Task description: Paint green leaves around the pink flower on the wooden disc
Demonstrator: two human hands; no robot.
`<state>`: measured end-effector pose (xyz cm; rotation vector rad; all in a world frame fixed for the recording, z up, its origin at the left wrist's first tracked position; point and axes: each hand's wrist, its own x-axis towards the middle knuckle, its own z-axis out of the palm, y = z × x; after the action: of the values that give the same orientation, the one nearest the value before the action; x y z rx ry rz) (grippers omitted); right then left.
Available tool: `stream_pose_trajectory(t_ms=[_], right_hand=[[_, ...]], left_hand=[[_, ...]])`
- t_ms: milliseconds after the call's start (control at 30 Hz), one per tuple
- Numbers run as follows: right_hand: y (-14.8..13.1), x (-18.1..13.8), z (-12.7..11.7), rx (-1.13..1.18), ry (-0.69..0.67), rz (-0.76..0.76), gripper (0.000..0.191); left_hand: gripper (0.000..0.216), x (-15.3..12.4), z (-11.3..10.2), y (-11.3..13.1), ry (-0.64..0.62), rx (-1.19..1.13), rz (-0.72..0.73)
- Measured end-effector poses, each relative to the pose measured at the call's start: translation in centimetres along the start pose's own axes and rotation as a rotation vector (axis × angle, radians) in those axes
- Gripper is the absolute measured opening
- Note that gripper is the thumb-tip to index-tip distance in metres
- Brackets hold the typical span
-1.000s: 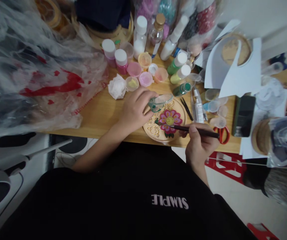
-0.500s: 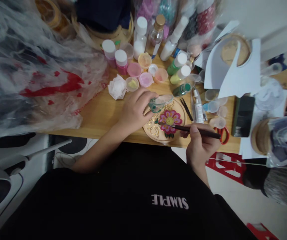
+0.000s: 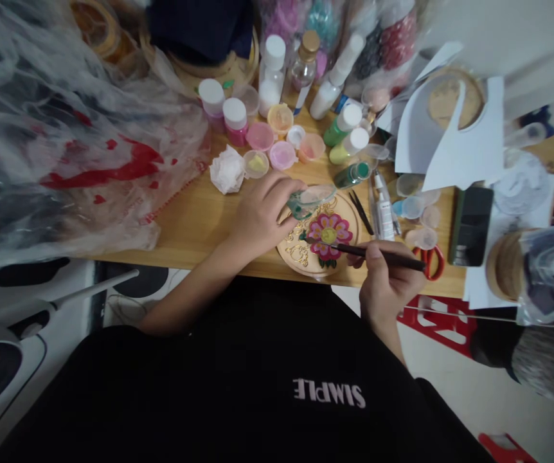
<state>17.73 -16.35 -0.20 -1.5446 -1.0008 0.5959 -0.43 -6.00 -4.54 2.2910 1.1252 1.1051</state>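
Here, left hand grips a clear cup; right hand pinches a paintbrush.

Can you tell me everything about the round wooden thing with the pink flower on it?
The round wooden disc lies flat at the near edge of the wooden table. It bears a pink flower with a yellow middle, green leaves below and gold swirls to the left. The thin dark paintbrush in the right hand reaches over the flower. The left hand holds a small clear cup over its far rim.
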Motion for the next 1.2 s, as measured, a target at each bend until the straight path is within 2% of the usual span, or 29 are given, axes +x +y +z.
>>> stream_pose_trajectory(t_ms=[233, 1000, 1200], right_hand=[[0.06, 0.03, -0.15, -0.021, 0.002, -0.018, 0.010], [0.57, 0.19, -0.28, -0.032, -0.051, -0.109, 0.007], [0.86, 0.04, -0.52, -0.070, -0.055, -0.088, 0.010]], left_hand=[[0.036, 0.02, -0.13, 0.09, -0.023, 0.025, -0.018], [0.034, 0.07, -0.19, 0.15, 0.041, 0.017, 0.037], [0.033, 0.05, -0.06, 0.02, 0.050, -0.002, 0.050]])
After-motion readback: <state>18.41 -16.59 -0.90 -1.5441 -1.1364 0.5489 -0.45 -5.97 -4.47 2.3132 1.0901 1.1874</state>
